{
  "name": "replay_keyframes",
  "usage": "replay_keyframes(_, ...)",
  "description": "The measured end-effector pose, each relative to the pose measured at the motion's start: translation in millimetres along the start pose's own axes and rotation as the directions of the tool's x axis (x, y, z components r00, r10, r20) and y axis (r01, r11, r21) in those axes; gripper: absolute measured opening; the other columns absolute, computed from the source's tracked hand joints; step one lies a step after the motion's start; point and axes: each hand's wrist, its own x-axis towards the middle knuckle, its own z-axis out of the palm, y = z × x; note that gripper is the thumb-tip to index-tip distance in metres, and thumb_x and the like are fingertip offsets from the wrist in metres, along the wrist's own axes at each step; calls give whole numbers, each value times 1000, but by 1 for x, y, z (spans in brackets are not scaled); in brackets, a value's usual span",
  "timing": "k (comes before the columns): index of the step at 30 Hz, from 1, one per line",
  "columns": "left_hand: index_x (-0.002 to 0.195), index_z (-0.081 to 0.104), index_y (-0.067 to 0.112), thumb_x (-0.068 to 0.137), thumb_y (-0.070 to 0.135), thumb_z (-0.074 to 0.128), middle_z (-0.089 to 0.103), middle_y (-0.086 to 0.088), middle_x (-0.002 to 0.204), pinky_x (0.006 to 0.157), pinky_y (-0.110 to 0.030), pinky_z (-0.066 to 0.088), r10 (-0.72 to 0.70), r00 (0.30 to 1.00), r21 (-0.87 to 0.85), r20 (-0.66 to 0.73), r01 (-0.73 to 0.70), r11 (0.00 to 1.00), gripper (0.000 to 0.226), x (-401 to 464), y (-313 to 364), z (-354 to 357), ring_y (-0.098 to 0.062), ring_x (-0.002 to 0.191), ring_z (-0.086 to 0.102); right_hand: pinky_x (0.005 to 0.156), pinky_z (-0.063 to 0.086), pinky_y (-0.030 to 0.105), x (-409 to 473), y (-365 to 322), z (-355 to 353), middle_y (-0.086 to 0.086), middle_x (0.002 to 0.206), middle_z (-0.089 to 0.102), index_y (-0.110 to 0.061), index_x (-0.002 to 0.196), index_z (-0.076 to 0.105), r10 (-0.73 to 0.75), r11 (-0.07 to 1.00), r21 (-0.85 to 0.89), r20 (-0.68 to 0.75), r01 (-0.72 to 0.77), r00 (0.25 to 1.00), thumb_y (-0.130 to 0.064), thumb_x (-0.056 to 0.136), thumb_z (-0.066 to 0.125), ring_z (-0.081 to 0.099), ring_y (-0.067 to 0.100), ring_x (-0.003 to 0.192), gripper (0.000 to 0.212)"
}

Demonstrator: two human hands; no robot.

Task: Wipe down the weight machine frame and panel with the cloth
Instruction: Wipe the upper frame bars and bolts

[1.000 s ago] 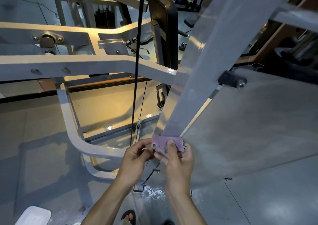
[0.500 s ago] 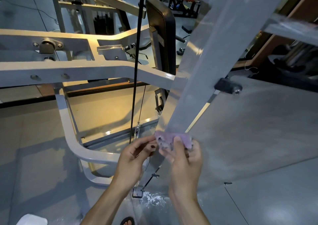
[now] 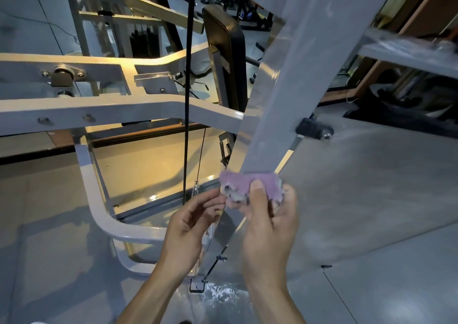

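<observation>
A small purple cloth point(image 3: 247, 183) lies against the slanted grey post point(image 3: 285, 80) of the weight machine frame, low on the post. My right hand point(image 3: 269, 224) grips the cloth, thumb on its front and fingers curled behind. My left hand point(image 3: 190, 227) is just left of it, fingertips at the cloth's lower left corner; whether they pinch it is unclear. A large grey panel point(image 3: 359, 199) spreads to the right of the post.
White frame bars point(image 3: 119, 110) cross the left half, with a curved tube point(image 3: 99, 199) below. A black cable point(image 3: 187, 100) hangs straight down just left of my hands. A black padded backrest point(image 3: 228, 58) stands behind. A black bolt bracket point(image 3: 314, 129) sits on the panel's edge.
Both hands and the cloth have slid a little way up and to the right along the slanted post. The left hand's fingers have loosened at the cloth's corner.
</observation>
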Motion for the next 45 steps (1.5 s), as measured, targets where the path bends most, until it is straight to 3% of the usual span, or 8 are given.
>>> replay_keyframes(10,123,69,18,100,-6,53,77,7,112,86,-16,53,-16,1000,68,22,15,998,37,3,3,-1,-9,108,70,59,46,12,-8,39,-18,-14,76,69,-17,96,61,153,982,-105,-33,-155,988,-5,97,65,62,4,69,14)
replay_keyframes(16,123,68,15,100,-6,52,77,-2,110,85,-20,55,-18,1000,70,14,16,997,35,5,4,0,-15,105,71,61,48,18,11,-4,-6,-8,74,66,-11,95,57,-37,999,30,23,36,999,-6,97,64,61,4,67,9)
replay_keyframes(21,120,69,21,100,-3,55,77,10,109,88,-20,56,39,999,180,16,-41,983,34,8,14,-1,-8,106,70,67,62,55,-8,29,-12,7,83,74,-17,95,61,251,967,-49,-14,-252,968,-19,97,70,72,35,77,9)
replay_keyframes(24,120,70,18,98,0,57,77,10,110,89,-17,54,87,996,150,11,-87,985,31,11,26,-1,-7,107,70,62,64,50,-8,19,-12,17,86,74,-10,99,61,325,942,97,-22,-321,946,-17,95,71,75,40,77,13)
replay_keyframes(29,125,69,16,96,15,58,75,5,117,93,-23,55,208,975,147,83,-218,965,32,14,46,7,-13,113,69,60,63,33,8,-27,-1,16,89,77,0,102,57,118,965,224,85,-134,989,-21,83,68,77,32,77,30)
replay_keyframes(34,123,70,20,97,-1,56,76,9,115,92,-22,56,190,978,122,85,-200,972,36,18,53,9,-9,114,68,60,64,37,-1,-6,-4,20,89,75,2,97,56,254,947,193,34,-256,966,-21,77,73,77,35,82,35)
replay_keyframes(40,124,69,13,93,16,58,76,-2,112,94,-30,57,184,981,103,66,-190,976,33,16,52,5,-18,107,71,63,63,48,25,-56,9,10,73,67,-18,73,57,-92,977,190,-29,96,995,-13,90,77,69,32,71,26)
replay_keyframes(45,125,68,13,95,13,56,77,5,110,90,-24,57,210,974,125,89,-220,967,32,15,61,8,-12,105,71,64,60,54,15,-34,4,8,70,62,-21,74,54,-54,992,110,-20,56,998,-37,84,81,63,24,67,33)
